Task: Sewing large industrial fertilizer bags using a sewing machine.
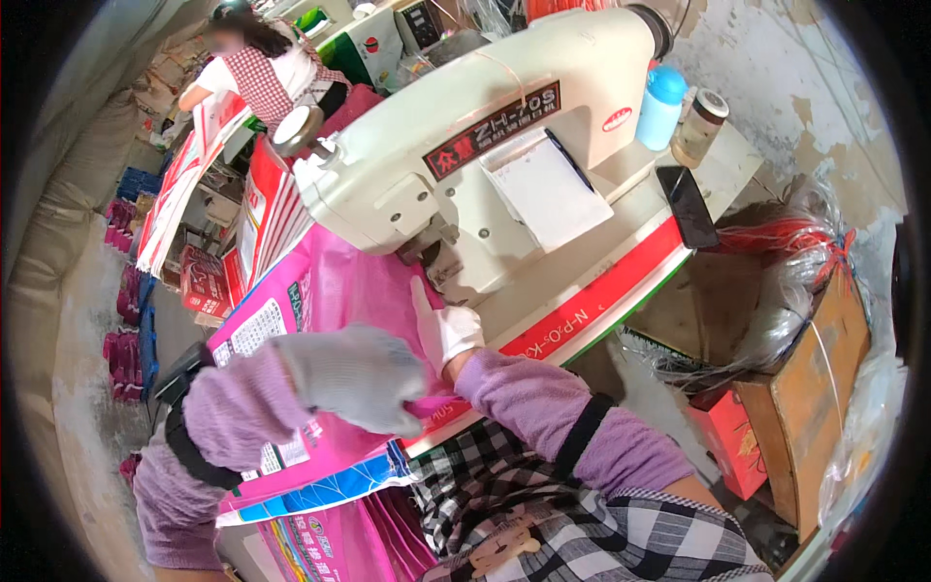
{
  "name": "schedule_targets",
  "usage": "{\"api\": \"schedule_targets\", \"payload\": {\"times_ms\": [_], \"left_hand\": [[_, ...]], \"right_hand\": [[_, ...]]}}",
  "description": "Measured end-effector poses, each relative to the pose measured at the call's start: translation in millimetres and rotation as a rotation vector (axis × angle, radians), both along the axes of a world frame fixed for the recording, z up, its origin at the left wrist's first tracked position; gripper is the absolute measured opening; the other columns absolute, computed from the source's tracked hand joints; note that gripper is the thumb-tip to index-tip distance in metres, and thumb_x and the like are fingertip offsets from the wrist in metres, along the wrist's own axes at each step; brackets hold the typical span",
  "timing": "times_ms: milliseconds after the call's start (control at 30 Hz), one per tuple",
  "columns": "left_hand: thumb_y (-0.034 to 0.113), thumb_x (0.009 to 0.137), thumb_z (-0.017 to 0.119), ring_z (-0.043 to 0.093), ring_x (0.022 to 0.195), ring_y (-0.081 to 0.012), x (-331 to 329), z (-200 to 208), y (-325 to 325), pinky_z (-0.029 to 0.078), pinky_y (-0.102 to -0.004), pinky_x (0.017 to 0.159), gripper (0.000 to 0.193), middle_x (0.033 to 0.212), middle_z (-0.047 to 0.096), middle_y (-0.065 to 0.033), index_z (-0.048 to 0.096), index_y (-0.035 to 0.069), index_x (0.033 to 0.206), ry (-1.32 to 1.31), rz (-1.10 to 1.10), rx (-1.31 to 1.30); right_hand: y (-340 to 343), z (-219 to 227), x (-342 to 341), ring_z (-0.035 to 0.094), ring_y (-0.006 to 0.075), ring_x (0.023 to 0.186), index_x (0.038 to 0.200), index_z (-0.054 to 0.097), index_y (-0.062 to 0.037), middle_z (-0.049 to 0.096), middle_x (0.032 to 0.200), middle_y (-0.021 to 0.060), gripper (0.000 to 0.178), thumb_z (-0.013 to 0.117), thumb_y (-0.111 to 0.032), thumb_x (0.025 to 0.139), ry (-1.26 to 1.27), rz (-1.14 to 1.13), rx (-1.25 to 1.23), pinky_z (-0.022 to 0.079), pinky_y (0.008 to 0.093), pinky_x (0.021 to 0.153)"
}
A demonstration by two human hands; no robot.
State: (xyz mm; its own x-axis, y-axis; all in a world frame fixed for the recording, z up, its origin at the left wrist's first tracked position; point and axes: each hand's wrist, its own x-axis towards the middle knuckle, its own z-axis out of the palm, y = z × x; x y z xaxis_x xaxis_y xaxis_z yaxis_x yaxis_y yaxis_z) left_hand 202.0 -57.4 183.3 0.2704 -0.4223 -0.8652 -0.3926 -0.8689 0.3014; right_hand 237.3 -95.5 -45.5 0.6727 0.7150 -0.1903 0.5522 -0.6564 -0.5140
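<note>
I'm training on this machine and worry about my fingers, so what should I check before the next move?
1. Right hand clear of the metal parts under the machine head: not ok, the index fingertip is close to them.
2. Left hand clear of them: ok, it is over the pink bag, farther toward the body.
3. Bag lying smooth: not ok, it shows creases near the head.
4. Needle stopped: cannot tell from one still picture.
5. Phone and blue bottle clear of the bag: ok, both are off to the right.
</note>
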Motion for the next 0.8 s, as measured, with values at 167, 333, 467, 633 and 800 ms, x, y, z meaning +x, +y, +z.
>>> {"api": "schedule_targets", "payload": {"times_ms": [167, 333, 467, 633, 800], "left_hand": [[0.042, 0.084, 0.064, 0.065, 0.062, -0.0267, -107, -73, -32, 0.051, -0.0412, 0.060, 0.034, 0.066, 0.063, -0.0091, 0.067, 0.010, 0.072, -0.444, 0.257, -0.227], [0.025, 0.079, 0.064, 0.067, 0.065, -0.0260, -94, -71, -56, 0.052, -0.0404, 0.059, 0.015, 0.070, 0.066, -0.0072, 0.067, 0.012, 0.073, -0.555, 0.031, -0.131], [0.017, 0.075, 0.067, 0.064, 0.060, -0.0235, -21, -20, 53, 0.051, -0.0404, 0.059, 0.009, 0.065, 0.065, -0.0039, 0.072, 0.010, 0.079, -0.294, 0.273, 0.198], [0.023, 0.084, 0.064, 0.066, 0.078, -0.0205, -57, 33, 46, 0.053, -0.0399, 0.076, 0.027, 0.078, 0.069, -0.0057, 0.069, 0.008, 0.106, -0.393, 0.089, -0.200], [0.047, 0.081, 0.067, 0.056, 0.114, -0.0259, -97, 0, 21, 0.042, -0.0460, 0.100, 0.075, 0.122, 0.057, -0.0172, 0.042, 0.004, 0.136, -0.816, 0.332, -0.347]], "right_hand": [[-15, 48, -12, 0.071, 0.0305, 0.079, 0.150, 0.011, 0.0078, 0.071, 0.087, 0.0184, 0.077, 0.050, -0.011, 0.087, 0.004, 0.111, -0.067, 0.056, 0.0420, 0.071], [-55, 3, -51, 0.070, 0.0323, 0.075, 0.151, 0.009, 0.0050, 0.071, 0.082, 0.0184, 0.081, 0.052, -0.009, 0.084, 0.038, 0.053, 0.007, 0.056, 0.0423, 0.066], [-80, 62, -56, 0.070, 0.0292, 0.070, 0.150, 0.016, 0.0057, 0.070, 0.078, 0.0181, 0.080, 0.056, -0.009, 0.082, 0.072, 0.108, -0.111, 0.055, 0.0420, 0.062], [11, -4, -15, 0.071, 0.0276, 0.073, 0.145, 0.038, -0.0059, 0.072, 0.081, 0.0109, 0.064, 0.056, -0.013, 0.085, -0.068, -0.032, -0.058, 0.056, 0.0403, 0.062], [20, -3, -12, 0.071, 0.0295, 0.074, 0.138, 0.051, -0.0127, 0.072, 0.078, 0.0092, 0.049, 0.053, -0.014, 0.089, 0.078, -0.093, 0.151, 0.057, 0.0415, 0.063]]}}
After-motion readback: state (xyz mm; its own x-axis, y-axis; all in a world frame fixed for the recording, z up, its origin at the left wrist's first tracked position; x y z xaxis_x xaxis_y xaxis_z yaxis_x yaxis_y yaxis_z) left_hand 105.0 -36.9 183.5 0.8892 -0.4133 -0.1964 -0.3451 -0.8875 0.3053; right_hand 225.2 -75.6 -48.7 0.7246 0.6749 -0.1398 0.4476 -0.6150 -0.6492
